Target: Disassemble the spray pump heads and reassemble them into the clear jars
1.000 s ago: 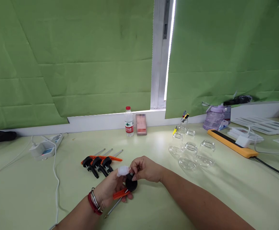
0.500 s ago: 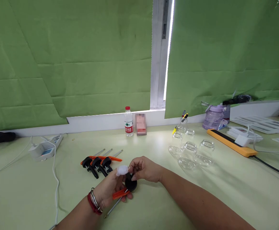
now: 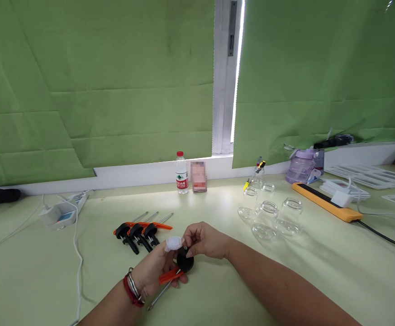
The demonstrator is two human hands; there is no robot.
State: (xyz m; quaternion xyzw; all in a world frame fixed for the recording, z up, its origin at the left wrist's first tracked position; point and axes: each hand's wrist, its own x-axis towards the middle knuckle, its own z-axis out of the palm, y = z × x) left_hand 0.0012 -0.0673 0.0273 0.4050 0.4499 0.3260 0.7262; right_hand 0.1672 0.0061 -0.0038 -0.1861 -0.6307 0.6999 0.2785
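Observation:
My left hand (image 3: 153, 268) is closed around a round black lid (image 3: 185, 262) with a thin metal rod and an orange strip (image 3: 170, 275) pointing down to the left. A whitish, translucent piece (image 3: 173, 243) sits at the left thumb; whether it is worn or held is unclear. The thumb and fingers of my right hand (image 3: 206, 240) pinch the small black part on top of the lid. Beyond the left hand lie three similar black lids (image 3: 136, 232) with rods and orange strips.
Several clear glass jars (image 3: 268, 215) stand to the right, one at the back holding yellow-handled tools (image 3: 260, 166). A water bottle (image 3: 182, 174) and a small box (image 3: 199, 176) stand by the wall. Power strips lie left (image 3: 61, 216) and right (image 3: 326, 203), near a purple jug (image 3: 301, 167).
Both hands keep nearly the same grip on the black lid. The view has shifted very slightly; nothing else visibly moved.

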